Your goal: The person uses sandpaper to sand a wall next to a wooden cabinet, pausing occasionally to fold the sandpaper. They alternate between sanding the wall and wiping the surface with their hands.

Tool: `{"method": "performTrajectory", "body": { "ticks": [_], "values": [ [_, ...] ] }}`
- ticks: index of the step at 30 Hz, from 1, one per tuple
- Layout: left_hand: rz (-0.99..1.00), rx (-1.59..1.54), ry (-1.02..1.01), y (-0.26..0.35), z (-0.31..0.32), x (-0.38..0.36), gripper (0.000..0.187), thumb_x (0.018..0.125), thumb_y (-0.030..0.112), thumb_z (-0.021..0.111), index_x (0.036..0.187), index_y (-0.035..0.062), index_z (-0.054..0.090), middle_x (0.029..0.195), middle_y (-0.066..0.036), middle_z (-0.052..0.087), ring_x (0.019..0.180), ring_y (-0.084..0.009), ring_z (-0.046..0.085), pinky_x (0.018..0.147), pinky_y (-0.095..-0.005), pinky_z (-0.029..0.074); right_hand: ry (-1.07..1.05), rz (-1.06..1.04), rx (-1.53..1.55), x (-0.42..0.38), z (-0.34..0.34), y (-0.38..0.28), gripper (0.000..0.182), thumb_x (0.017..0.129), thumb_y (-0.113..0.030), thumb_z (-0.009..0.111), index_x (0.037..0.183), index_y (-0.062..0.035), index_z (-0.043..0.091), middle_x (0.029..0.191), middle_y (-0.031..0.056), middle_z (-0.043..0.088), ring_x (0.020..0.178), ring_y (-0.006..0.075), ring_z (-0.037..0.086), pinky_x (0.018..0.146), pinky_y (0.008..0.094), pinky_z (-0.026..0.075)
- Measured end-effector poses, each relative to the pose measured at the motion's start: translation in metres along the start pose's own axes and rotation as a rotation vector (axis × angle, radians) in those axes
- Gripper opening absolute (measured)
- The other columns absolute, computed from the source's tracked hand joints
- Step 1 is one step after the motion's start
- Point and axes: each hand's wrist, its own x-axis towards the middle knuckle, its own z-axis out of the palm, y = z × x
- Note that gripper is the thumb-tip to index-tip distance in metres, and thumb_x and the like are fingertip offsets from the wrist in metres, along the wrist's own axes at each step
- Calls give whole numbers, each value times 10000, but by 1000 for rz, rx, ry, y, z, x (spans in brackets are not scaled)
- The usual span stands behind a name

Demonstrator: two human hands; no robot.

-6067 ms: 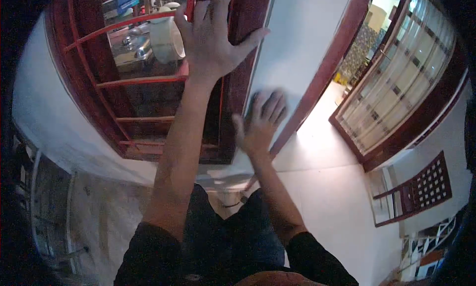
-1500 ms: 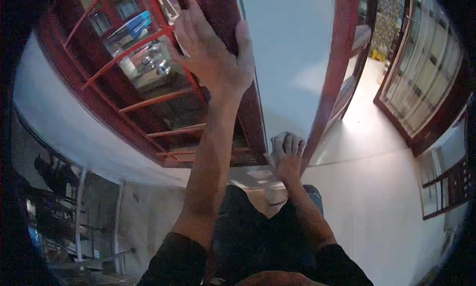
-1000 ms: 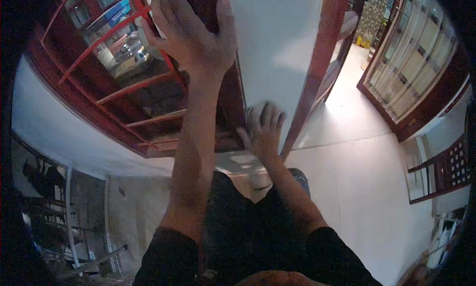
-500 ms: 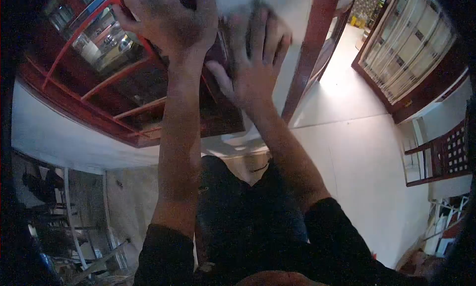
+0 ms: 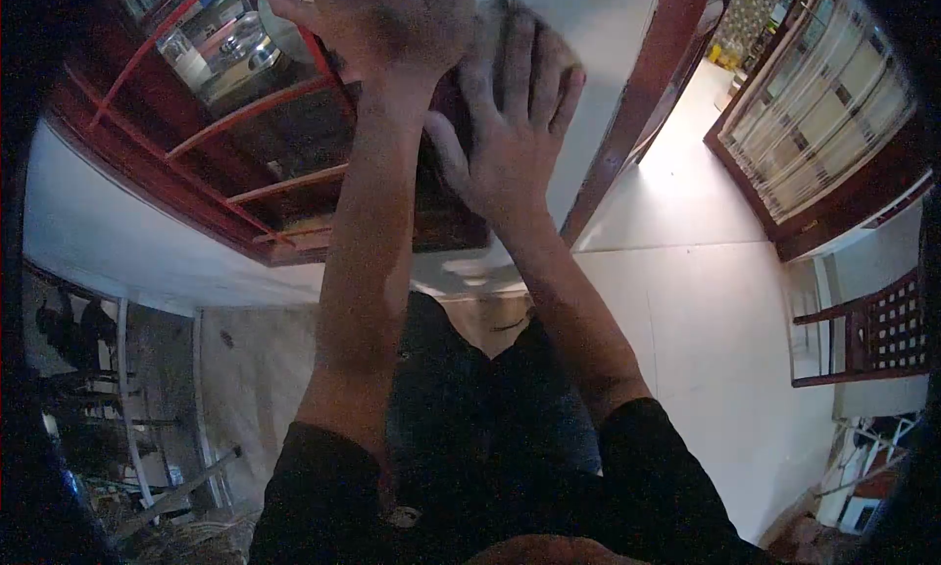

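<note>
My left hand point(image 5: 392, 21) is at the top edge, in front of the red window grille point(image 5: 176, 155). Its thumb points left, but the other fingers are largely cut off by the frame, so anything it holds is hidden. Close to its right, my right hand point(image 5: 515, 158) lies palm down with fingers stretched and spread, against the pale wall point(image 5: 603, 36) and the dark edge of the window frame. No object shows in the right hand. Shiny metal vessels point(image 5: 260, 50) are visible behind the grille.
To the right stands a dark red door frame point(image 5: 618, 144), with an open door bearing a striped curtain point(image 5: 823, 104) beyond it. Pale floor point(image 5: 686, 320) runs along that side. A wooden lattice piece point(image 5: 887, 320) is at far right, and metal framing point(image 5: 127, 398) at lower left.
My left hand has shifted up and to the right, nearer my right hand. My right hand stays spread in nearly the same place. The view has tilted slightly.
</note>
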Motion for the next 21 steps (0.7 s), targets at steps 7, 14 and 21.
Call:
{"method": "performTrajectory", "body": {
  "ticks": [7,14,21],
  "values": [
    [-45,-67,-50,4,-14,5,653,947,378,536,1458,18,347,1422,-217,415,1360,-373,335,1118,-575,115,-155,107,-90,-97,36,8,571,882,-457,608,1392,-219,512,1525,244,274,1415,446,201,1128,626,138],
    [-75,-312,61,-1,-1,3,719,938,401,533,1500,40,267,1476,-240,335,1396,-375,291,1112,-597,134,-30,46,-202,-163,23,18,455,852,-288,693,1294,-245,592,1450,187,358,1319,404,326,1075,550,271],
    [-191,-62,-263,4,-23,11,781,929,491,505,1529,96,198,1522,-207,269,1413,-390,241,1075,-671,124,104,89,15,-164,40,41,562,800,-230,750,1335,-238,579,1415,152,385,1316,360,312,1058,477,282]
  ]
}}
